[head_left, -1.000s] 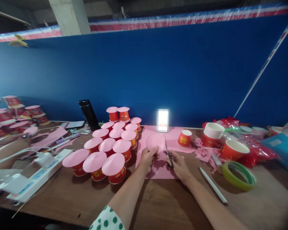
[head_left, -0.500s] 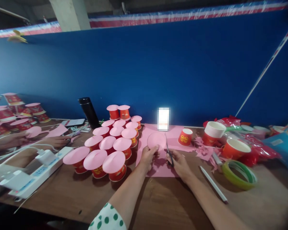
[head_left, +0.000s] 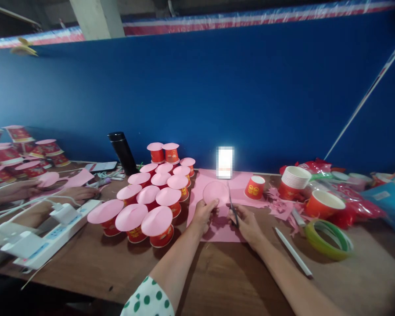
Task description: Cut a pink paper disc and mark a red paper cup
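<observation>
Between thumb and fingers, my left hand (head_left: 204,215) pinches a round pink paper disc (head_left: 215,193). My right hand (head_left: 245,221) is closed on the dark handles of a pair of scissors (head_left: 233,211), whose blades point away from me along the disc's right edge. Whether the blades are on the paper I cannot tell. Both hands are over a pink paper sheet (head_left: 197,184) on the table. A red paper cup (head_left: 254,188) stands upside down at the sheet's right side. To the left, several upturned red cups (head_left: 162,235) carry pink discs on top.
Pink scraps (head_left: 283,206), stacked cups (head_left: 295,181), a roll of tape (head_left: 329,239) and a white pen (head_left: 292,252) lie at right. A power strip (head_left: 57,235) and a black bottle (head_left: 122,153) are left. A co-worker's hands (head_left: 23,191) work at far left.
My hands, the disc and the scissors stay almost in place. At far left the co-worker's hands have shifted slightly. The whole view has moved a little.
</observation>
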`<state>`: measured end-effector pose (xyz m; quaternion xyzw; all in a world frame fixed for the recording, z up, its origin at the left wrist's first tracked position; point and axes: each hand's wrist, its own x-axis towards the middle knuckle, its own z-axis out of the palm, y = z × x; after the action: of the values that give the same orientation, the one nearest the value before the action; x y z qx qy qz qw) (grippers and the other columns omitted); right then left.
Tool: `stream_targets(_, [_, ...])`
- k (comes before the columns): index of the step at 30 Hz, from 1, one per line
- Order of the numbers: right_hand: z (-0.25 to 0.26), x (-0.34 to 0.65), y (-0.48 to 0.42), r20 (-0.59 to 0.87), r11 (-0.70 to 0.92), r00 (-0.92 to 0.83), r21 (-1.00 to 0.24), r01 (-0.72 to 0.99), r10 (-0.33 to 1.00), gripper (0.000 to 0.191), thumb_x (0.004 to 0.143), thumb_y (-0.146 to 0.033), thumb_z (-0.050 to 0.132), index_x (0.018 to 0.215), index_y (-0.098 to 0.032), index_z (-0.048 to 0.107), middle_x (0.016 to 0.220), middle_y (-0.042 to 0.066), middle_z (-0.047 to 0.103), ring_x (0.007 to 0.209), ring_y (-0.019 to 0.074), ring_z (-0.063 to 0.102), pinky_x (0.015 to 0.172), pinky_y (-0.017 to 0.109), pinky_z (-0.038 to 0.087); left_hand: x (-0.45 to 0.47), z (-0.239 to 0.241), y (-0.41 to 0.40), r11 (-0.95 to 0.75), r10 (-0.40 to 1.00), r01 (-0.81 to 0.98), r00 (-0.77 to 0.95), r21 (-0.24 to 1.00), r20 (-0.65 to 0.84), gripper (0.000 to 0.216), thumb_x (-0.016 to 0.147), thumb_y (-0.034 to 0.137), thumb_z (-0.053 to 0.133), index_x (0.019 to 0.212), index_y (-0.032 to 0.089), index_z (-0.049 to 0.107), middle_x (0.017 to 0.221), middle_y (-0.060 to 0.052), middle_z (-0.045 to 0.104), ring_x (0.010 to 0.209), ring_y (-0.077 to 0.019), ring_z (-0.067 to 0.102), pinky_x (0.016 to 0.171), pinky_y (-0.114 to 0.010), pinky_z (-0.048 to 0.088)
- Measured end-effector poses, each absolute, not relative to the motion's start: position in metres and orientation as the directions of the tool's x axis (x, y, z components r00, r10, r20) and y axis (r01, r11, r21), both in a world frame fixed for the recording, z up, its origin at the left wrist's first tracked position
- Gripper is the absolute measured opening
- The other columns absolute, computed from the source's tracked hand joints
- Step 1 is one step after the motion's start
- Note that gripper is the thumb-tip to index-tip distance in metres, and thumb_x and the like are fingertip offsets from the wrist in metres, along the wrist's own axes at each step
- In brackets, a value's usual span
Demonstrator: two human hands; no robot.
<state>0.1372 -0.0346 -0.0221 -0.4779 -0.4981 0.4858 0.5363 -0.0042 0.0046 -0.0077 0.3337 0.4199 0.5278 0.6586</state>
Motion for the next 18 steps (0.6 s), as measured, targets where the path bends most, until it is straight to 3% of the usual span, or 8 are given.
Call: stream_targets(18, [-0.0230, 0.1373, -0.0333, 0.068, 0.069, 0.011, -0.997, -0.040, 0.998, 0.053, 0.064, -0.053, 0.073, 0.103, -0.018, 0.062, 0.064, -0.003, 0.054, 0.050, 0.0103, 0.051, 0.045, 0.023, 0.043, -0.0029, -0.0054, 0.0032, 0.226, 0.974, -0.396, 0.071, 0.890, -0.216, 0.038, 0.054, 0.042, 0.080, 0.067, 0.013, 0.059, 0.048, 0.000, 0.056, 0.039, -0.0062, 0.044, 0.038, -0.018, 0.031])
